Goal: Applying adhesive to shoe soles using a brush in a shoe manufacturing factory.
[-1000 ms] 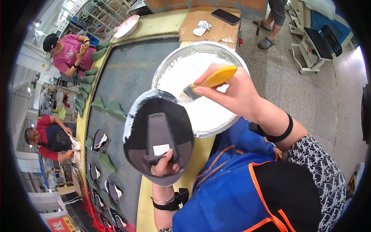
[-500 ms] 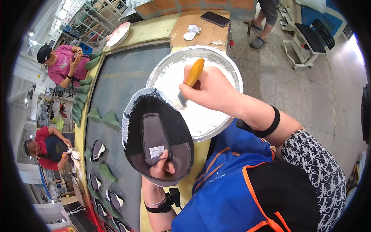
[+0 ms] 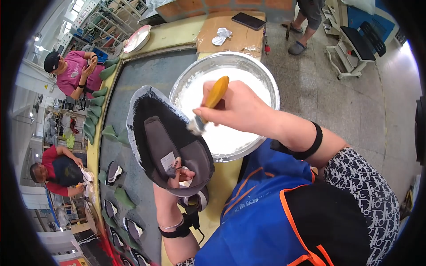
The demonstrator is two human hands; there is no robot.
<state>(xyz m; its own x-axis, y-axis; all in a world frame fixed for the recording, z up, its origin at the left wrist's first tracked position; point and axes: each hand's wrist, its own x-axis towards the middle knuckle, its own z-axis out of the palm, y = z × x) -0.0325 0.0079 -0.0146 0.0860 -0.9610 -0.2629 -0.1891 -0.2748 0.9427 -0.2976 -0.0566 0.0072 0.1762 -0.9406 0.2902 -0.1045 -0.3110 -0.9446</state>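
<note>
My left hand point(image 3: 181, 175) is closed on the heel end of a black and grey shoe upper point(image 3: 177, 133), fingers inside its opening, by the grey tongue. White paste coats the far and left rim of the upper. A brush point(image 3: 216, 92) with a yellow wooden handle is pinched in my right hand point(image 3: 242, 105). Its bristles, smeared white, are at the right edge of the upper; whether they touch it I cannot tell. Behind and to the right stands a metal basin point(image 3: 274, 88) of white paste point(image 3: 235, 139). Another dark shoe part point(image 3: 203, 198) shows below the upper.
On the grey belt point(image 3: 146, 80) to the left lie green shoe lasts point(image 3: 124, 198) and several shoes point(image 3: 132, 228). Two people point(image 3: 73, 73) work beyond it. Cardboard point(image 3: 208, 35) behind the basin holds a phone point(image 3: 248, 21) and a crumpled tissue point(image 3: 221, 36).
My right hand has brought the brush left and nearer, out from over the paste to the upper's edge. My left hand has shifted the upper leftward and tilted it.
</note>
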